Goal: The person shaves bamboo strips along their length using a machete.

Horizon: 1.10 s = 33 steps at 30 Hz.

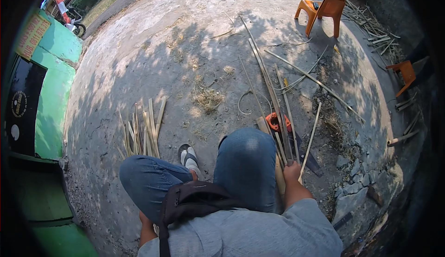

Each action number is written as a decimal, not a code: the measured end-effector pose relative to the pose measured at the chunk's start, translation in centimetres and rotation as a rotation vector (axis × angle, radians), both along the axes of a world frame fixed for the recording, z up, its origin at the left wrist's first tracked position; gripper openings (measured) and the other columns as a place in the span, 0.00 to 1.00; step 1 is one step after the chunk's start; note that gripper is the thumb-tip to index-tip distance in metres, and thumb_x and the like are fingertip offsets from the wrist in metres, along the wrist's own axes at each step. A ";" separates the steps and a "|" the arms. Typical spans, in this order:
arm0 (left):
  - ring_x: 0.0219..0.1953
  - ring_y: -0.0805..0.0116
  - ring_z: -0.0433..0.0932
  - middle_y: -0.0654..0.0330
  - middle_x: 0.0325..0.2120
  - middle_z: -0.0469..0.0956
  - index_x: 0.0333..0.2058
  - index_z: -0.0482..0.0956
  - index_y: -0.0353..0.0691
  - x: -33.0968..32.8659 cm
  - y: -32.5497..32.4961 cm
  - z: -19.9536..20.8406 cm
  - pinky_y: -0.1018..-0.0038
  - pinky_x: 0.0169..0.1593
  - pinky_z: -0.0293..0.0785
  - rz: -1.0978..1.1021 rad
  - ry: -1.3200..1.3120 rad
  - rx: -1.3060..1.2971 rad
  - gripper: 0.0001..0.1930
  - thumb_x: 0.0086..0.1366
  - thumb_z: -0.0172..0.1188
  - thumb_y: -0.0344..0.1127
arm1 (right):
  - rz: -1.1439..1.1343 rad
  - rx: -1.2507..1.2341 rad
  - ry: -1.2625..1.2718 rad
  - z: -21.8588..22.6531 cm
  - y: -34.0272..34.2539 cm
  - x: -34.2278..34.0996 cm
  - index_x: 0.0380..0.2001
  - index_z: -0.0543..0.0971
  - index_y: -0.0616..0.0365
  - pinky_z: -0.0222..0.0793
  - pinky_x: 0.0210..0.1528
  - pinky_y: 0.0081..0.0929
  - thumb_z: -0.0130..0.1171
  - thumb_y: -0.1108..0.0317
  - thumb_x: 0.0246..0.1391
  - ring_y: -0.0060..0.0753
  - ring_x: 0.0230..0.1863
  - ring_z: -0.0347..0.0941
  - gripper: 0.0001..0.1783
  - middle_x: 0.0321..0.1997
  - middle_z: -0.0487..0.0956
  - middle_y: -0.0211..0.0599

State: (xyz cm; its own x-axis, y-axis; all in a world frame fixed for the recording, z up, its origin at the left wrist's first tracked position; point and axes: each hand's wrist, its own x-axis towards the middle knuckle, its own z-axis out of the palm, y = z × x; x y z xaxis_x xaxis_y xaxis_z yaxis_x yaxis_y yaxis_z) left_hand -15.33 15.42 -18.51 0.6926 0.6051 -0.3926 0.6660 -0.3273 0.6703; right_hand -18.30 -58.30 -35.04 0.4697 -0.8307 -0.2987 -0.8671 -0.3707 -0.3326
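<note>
Beside my right knee, my right hand [292, 170] is closed around the near end of a long, thin bamboo strip [286, 139]. More long strips lie alongside, pointing away from me. Under them rests a handsaw with an orange handle [274, 122] and a dark blade [311, 160]. A thicker bamboo piece [280, 178] runs close along my right leg. Of my left arm only a bit of forearm [146, 227] shows; the hand is hidden behind my bent left leg. A bundle of cut bamboo strips [147, 134] lies on the ground beyond my left knee.
An orange plastic chair [330, 9] with a small dark item on its seat stands far right; another orange seat [406, 75] is at the right edge. Bamboo shavings [208, 98] lie ahead. Broken concrete [354, 176] lies right, a green wall [55, 85] left. Bamboo is piled back right.
</note>
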 end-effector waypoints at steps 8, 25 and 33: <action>0.47 0.63 0.82 0.56 0.48 0.84 0.54 0.78 0.35 -1.5 0.4 0.9 0.64 0.51 0.78 -0.064 -0.043 -0.021 0.23 0.64 0.74 0.39 | 0.010 0.068 0.050 2.1 -0.9 0.5 0.47 0.83 0.59 0.77 0.57 0.55 0.73 0.63 0.53 0.62 0.54 0.81 0.20 0.48 0.83 0.55; 0.43 0.62 0.82 0.55 0.45 0.82 0.55 0.75 0.35 -2.6 -0.5 -0.8 0.65 0.48 0.79 0.059 0.117 -0.125 0.26 0.65 0.73 0.43 | -0.034 0.384 -0.164 1.7 -5.7 -2.9 0.36 0.86 0.65 0.79 0.44 0.43 0.67 0.62 0.42 0.44 0.36 0.85 0.19 0.33 0.86 0.47; 0.47 0.60 0.82 0.53 0.47 0.82 0.56 0.75 0.34 -0.9 5.5 -10.1 0.63 0.50 0.79 -0.071 -0.008 -0.217 0.26 0.66 0.72 0.43 | -0.082 0.607 -0.066 8.3 -6.3 -3.0 0.39 0.86 0.63 0.79 0.42 0.44 0.66 0.63 0.45 0.40 0.37 0.84 0.19 0.35 0.86 0.44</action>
